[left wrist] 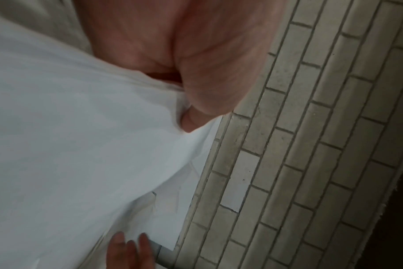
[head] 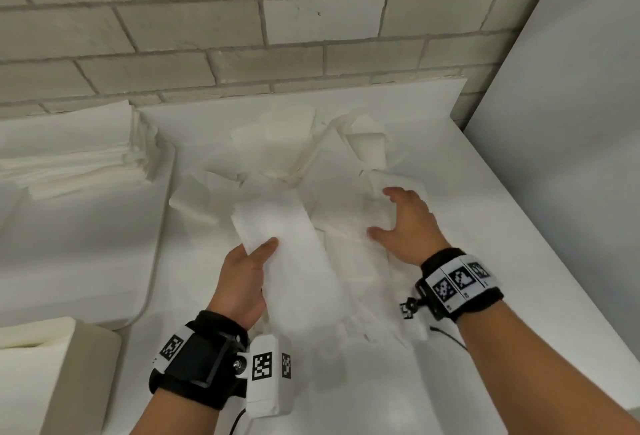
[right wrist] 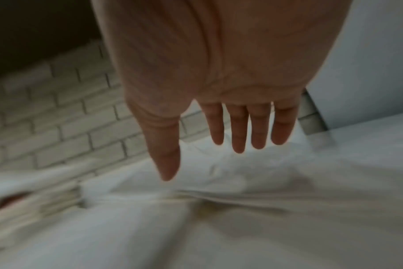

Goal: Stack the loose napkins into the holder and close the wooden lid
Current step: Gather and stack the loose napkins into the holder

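Left hand [head: 242, 282], at 6 o'clock, pinches a folded napkin [head: 287, 254] under its thumb. Right hand [head: 405, 223], fingers spread and empty, hovers over the loose pile [head: 311, 171] at 12 o'clock. Advise squaring edges before gathering 1 more.

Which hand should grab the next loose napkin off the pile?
Probably the right hand: it hangs open, fingers spread, over the scattered napkins and holds nothing. The left hand already grips a folded bundle of napkins, thumb on top, so it is occupied.
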A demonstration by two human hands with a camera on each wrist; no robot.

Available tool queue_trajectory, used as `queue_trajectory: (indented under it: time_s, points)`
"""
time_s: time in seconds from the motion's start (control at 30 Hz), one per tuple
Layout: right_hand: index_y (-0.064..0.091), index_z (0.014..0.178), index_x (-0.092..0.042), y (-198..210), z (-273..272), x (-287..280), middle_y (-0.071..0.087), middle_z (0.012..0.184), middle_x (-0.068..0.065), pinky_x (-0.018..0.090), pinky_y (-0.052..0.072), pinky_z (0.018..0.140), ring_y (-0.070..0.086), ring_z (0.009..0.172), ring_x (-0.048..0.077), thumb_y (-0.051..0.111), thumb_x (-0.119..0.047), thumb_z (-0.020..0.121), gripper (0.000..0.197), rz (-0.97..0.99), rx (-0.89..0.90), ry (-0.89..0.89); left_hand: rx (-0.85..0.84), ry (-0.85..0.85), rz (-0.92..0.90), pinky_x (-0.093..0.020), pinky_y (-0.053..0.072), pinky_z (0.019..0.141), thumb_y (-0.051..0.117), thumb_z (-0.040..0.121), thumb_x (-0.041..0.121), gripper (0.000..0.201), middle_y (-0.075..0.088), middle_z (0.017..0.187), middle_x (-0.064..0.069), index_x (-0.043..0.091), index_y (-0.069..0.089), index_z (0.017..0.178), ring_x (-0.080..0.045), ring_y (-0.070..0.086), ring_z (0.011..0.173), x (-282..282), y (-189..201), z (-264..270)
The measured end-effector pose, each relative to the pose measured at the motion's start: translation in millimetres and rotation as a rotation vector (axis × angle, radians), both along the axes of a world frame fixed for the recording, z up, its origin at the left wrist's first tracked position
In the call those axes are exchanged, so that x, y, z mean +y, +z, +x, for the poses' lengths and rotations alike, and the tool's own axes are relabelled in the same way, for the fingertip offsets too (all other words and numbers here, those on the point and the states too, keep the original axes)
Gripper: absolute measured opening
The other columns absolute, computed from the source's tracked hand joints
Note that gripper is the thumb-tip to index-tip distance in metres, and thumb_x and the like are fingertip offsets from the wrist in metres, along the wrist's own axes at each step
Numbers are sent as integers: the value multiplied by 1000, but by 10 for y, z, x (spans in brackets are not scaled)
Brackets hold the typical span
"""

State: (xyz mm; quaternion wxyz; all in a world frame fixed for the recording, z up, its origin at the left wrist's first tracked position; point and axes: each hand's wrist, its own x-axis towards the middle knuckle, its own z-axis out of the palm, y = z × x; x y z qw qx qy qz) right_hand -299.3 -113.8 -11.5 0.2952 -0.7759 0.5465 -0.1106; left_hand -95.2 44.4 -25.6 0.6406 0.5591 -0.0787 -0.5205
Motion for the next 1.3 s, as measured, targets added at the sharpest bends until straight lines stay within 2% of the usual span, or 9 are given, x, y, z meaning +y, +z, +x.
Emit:
queue_trajectory:
  time_s: [0.1, 0.2, 0.4, 0.53, 0.77, 1.0, 1.1, 1.23, 1.3]
  points:
    - [35, 148, -15, -145, -135, -284, 41, 150, 9, 46, 35, 112, 43, 135, 30, 69, -51, 84, 81, 105, 140, -62, 12, 24, 24, -40, 55, 81, 55, 99, 7, 19, 76, 107, -14, 1, 68, 113, -26, 75, 94, 32, -14, 11]
    - [44, 142, -20, -127, -134, -456, 52, 137, 0, 45, 35, 110, 50, 128, 24, 73, -58, 78, 80, 70, 223, 10, 11, 31, 48, -41, 55, 81, 54, 99, 7, 20, 76, 105, -15, 0, 67, 113, -27, 75, 91, 44, -26, 8]
    - [61, 83, -24, -110, -24, -511, 60, 92, -8, 43, 46, 100, 62, 102, 21, 78, -41, 78, 25, 143, 267, 95, 25, 41, 79, -42, 56, 82, 53, 100, 6, 23, 75, 108, -17, -1, 65, 118, -29, 73, 93, 41, -20, -42]
    - [58, 103, -15, -166, -8, -444, 56, 98, -3, 35, 49, 92, 58, 99, 20, 80, -35, 78, 39, 163, 194, 112, 27, 47, 99, -41, 56, 80, 53, 100, 6, 23, 75, 105, -16, -2, 65, 118, -29, 74, 90, 44, -21, -55]
    - [68, 80, -8, 265, 31, -288, 60, 70, 5, 27, 41, 65, 53, 65, 18, 74, -23, 87, 18, 117, -47, 167, 56, 73, 133, -41, 55, 78, 52, 100, 6, 21, 75, 102, -15, -1, 64, 116, -30, 71, 90, 28, -15, -90]
    - [70, 86, -2, 744, 250, 90, 73, 80, 14, 28, 53, 65, 65, 67, 20, 74, -16, 87, 15, 265, -741, 8, 124, 114, 148, -42, 55, 80, 52, 101, 11, 25, 75, 102, -16, -2, 64, 120, -30, 71, 89, 26, -18, -65]
    - [70, 84, -3, 361, 422, 295, 71, 82, 24, 34, 49, 69, 60, 68, 23, 78, -21, 83, 20, 333, -667, -18, 181, 138, 107, -41, 55, 80, 49, 104, 23, 33, 75, 108, -16, 1, 64, 124, -28, 74, 90, 23, -16, -51]
    - [62, 69, -17, -140, 575, 640, 55, 59, -3, 21, 40, 57, 47, 51, 6, 76, -24, 85, 23, 336, -449, 88, 278, 68, -2, -43, 50, 93, 38, 100, 56, 57, 73, 118, -13, 13, 65, 125, -26, 72, 105, 58, 37, -13]
    - [55, 66, -16, -266, 626, 780, 43, 56, -6, 24, 34, 54, 37, 49, 8, 75, -26, 86, 30, 282, -375, 165, 190, 15, 12, -49, 49, 101, 51, 97, 52, 54, 71, 120, -17, 8, 67, 124, -32, 68, 112, 80, 9, 5]
